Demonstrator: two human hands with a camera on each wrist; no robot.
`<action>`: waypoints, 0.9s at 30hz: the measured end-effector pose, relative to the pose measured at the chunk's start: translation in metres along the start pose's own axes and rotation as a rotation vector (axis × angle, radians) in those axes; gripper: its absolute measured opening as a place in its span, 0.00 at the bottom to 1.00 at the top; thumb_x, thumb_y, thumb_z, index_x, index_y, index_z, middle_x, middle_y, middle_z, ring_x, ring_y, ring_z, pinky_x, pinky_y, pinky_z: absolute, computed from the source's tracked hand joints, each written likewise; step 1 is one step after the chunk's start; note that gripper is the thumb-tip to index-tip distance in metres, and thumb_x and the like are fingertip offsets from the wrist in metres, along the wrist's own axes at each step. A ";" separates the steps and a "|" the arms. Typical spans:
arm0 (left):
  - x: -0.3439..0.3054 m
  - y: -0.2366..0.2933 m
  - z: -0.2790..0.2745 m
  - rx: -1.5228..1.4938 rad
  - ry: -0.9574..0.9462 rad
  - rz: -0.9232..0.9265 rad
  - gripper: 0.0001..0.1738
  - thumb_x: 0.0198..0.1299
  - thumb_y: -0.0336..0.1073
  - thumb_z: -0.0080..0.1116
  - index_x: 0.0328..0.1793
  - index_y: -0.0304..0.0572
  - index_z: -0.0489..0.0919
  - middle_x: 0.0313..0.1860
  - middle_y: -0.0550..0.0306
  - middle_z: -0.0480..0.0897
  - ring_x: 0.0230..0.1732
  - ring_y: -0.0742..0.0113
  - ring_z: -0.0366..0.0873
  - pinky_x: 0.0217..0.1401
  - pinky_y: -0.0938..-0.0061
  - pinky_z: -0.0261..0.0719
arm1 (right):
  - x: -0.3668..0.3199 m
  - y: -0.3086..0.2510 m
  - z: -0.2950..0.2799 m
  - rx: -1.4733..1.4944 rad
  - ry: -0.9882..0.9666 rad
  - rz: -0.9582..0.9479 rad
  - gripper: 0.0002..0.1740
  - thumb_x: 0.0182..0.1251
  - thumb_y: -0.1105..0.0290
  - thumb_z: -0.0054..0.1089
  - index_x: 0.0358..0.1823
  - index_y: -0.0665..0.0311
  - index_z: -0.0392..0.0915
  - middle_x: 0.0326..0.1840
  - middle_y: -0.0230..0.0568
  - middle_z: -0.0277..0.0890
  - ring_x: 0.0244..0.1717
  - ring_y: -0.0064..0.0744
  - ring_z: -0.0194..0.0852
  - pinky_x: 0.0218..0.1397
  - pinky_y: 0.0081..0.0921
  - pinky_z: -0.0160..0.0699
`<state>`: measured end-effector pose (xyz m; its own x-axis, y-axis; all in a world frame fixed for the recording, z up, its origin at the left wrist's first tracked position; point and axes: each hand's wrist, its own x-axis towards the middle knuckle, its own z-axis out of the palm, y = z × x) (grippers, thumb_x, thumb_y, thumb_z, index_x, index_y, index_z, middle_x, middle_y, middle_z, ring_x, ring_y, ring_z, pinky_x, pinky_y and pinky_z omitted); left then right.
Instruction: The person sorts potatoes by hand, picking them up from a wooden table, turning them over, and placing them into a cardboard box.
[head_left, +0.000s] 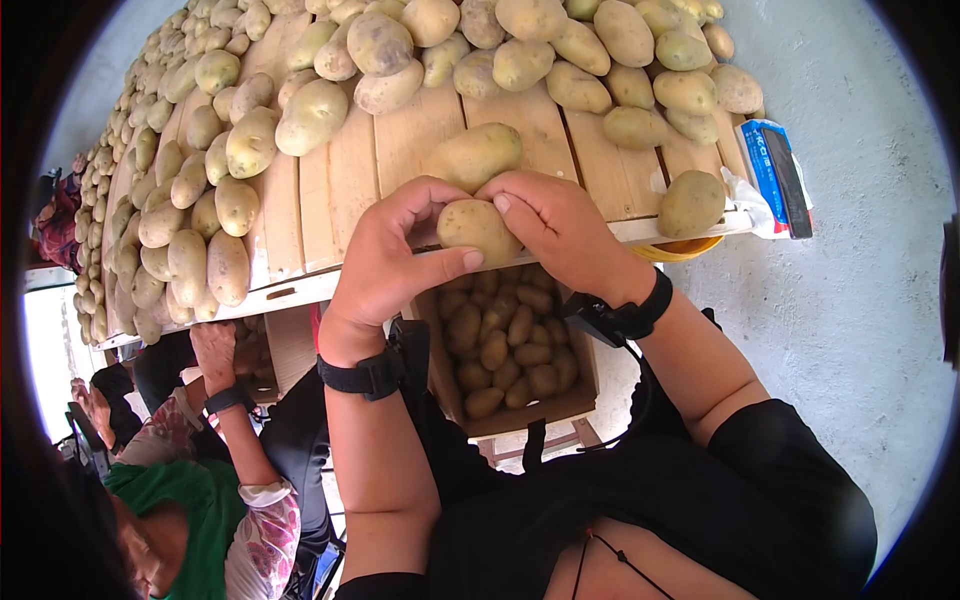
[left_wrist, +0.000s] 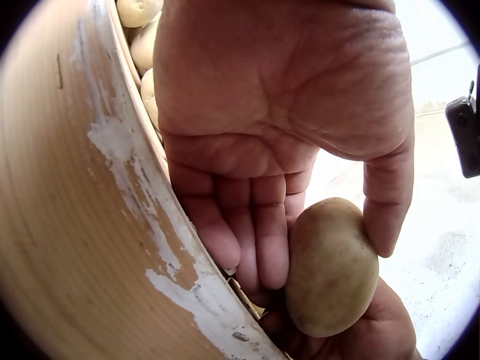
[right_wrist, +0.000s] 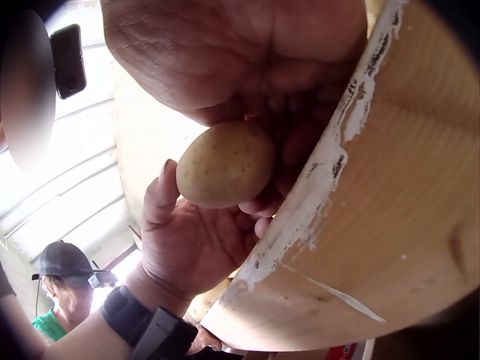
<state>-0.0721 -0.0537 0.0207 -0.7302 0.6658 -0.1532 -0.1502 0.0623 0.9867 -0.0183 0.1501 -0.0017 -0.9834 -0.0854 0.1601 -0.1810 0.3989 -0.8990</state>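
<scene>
Both hands hold one potato (head_left: 478, 230) between them at the table's front edge. My left hand (head_left: 390, 245) pinches it with the thumb along its near side and the fingers at its far side. My right hand (head_left: 570, 235) grips the other end, its thumb bent near the top. In the left wrist view the smooth oval potato (left_wrist: 334, 266) sits between the left thumb and fingertips, with part of the right hand (left_wrist: 386, 322) beneath. The right wrist view has the left hand (right_wrist: 199, 244) around the potato (right_wrist: 225, 163). Another larger potato (head_left: 475, 158) lies just beyond the hands.
Many potatoes (head_left: 380, 45) are heaped on the slatted wooden table (head_left: 425, 120). Below its edge a cardboard box (head_left: 510, 415) holds more. A single potato (head_left: 692, 204) lies at right, near a blue package (head_left: 768, 175) and a yellow container (head_left: 680, 250). Another person (head_left: 190, 500) sits at left.
</scene>
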 end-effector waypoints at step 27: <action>-0.005 -0.004 -0.005 -0.195 0.003 0.207 0.33 0.46 0.19 0.70 0.62 0.37 0.75 0.56 0.55 0.82 0.59 0.67 0.79 0.65 0.71 0.73 | -0.004 -0.017 -0.016 0.590 -0.113 0.137 0.21 0.83 0.55 0.45 0.55 0.67 0.78 0.46 0.34 0.78 0.48 0.23 0.77 0.52 0.24 0.78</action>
<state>-0.0711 -0.0605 0.0177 -0.7609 0.6470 0.0498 -0.1229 -0.2191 0.9679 -0.0119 0.1584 0.0194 -0.9838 -0.1787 0.0119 0.0166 -0.1570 -0.9875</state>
